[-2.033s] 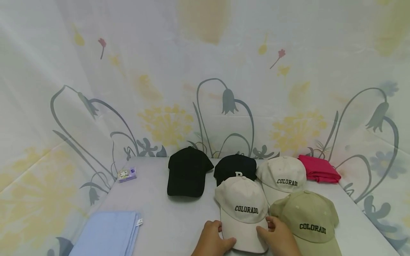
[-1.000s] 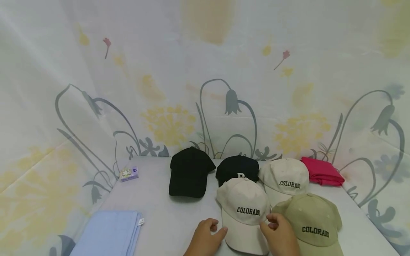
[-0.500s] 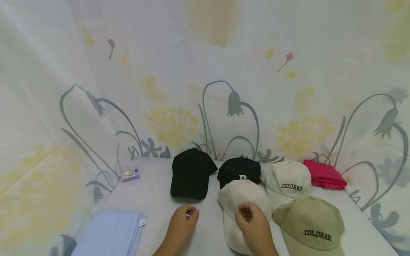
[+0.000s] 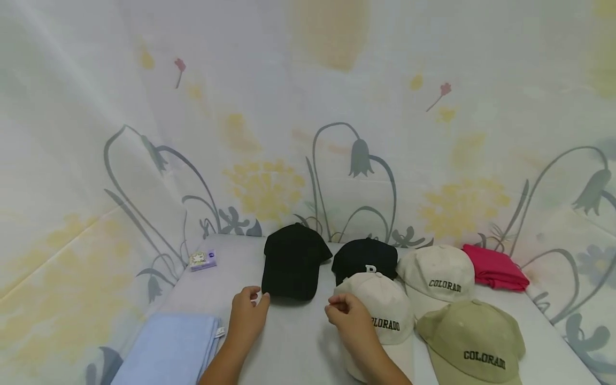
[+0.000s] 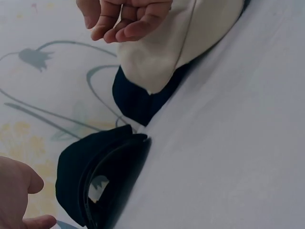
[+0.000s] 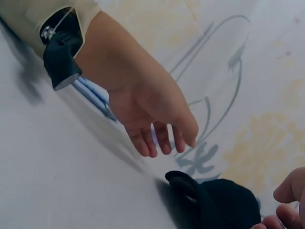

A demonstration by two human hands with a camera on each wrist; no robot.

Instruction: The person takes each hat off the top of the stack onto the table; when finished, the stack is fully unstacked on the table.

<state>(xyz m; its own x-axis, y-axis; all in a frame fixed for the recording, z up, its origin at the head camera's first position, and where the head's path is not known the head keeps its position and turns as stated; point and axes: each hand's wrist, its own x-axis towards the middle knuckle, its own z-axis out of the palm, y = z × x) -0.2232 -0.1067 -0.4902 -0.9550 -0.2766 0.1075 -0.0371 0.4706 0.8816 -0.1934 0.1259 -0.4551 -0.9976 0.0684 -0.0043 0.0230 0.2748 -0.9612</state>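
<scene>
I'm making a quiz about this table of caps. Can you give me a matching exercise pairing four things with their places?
Things:
1. plain black cap
2. pink cloth
3. blue cloth
4. olive cap

Places:
A. near left corner of the table
B. near right, in front of the cream caps
C. far right, by the curtain
D. just beyond the left hand

Pairs: 1-D, 2-C, 3-A, 4-B
</scene>
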